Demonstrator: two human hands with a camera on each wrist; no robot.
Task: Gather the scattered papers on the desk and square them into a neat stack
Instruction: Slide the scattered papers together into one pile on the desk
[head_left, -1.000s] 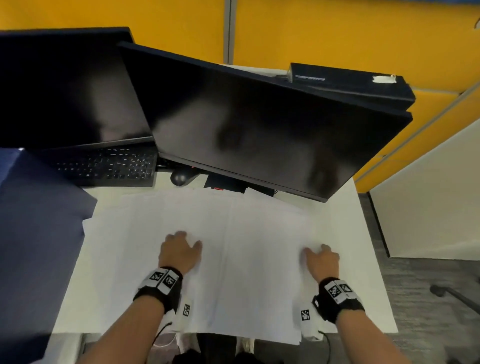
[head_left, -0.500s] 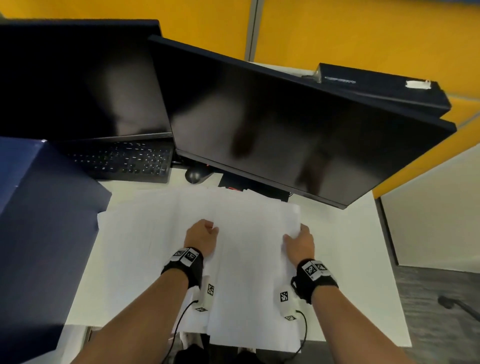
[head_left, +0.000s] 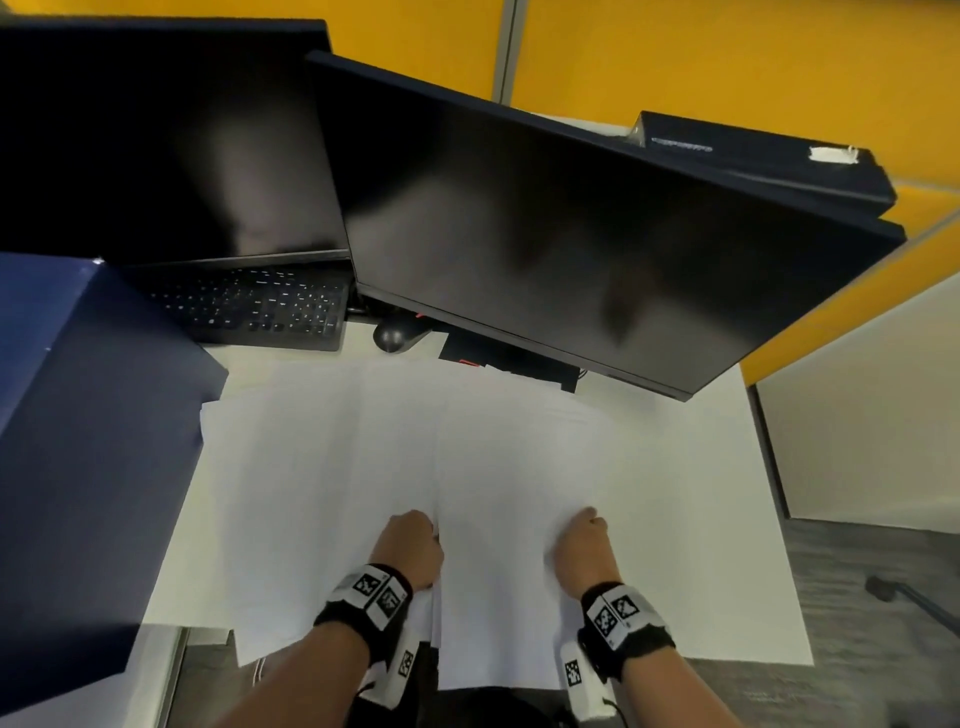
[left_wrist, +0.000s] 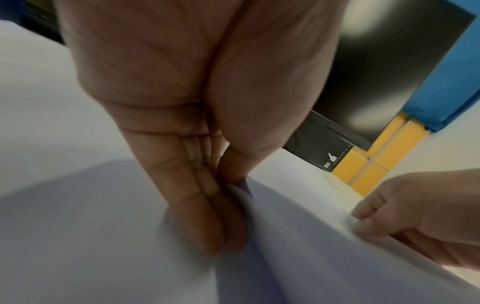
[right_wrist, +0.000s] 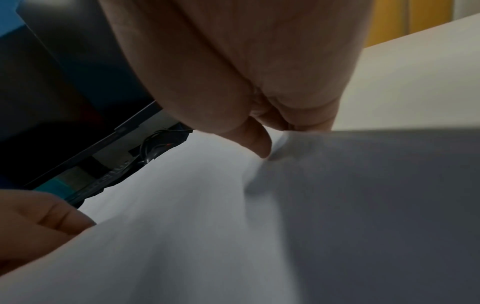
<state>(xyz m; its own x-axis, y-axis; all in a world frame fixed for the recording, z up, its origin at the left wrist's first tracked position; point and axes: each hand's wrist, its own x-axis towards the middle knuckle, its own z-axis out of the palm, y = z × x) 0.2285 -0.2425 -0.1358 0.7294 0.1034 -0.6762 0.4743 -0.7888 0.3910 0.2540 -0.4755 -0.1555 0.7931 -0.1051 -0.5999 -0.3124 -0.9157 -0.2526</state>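
White papers (head_left: 498, 467) lie spread over the white desk (head_left: 701, 519), and a middle bundle of them hangs past the front edge. More loose sheets (head_left: 291, 483) fan out to the left. My left hand (head_left: 415, 530) pinches the bundle's left edge; in the left wrist view the paper (left_wrist: 298, 246) is caught between thumb and fingers of that hand (left_wrist: 233, 195). My right hand (head_left: 584, 535) holds the right edge. The right wrist view shows this hand (right_wrist: 275, 139) with its thumb on top of the sheets (right_wrist: 207, 205) and fingers below.
Two dark monitors (head_left: 545, 234) overhang the back of the desk. Under them sit a black keyboard (head_left: 260, 306) and a mouse (head_left: 389, 335). A tall blue box (head_left: 78, 441) borders the papers on the left. A chair base (head_left: 893, 592) stands on the floor at right.
Both hands moved closer together and back toward the front edge. The right hand slid the right-hand sheets leftward, narrowing the spread into a bundle, and the flat hands now pinch its edges.
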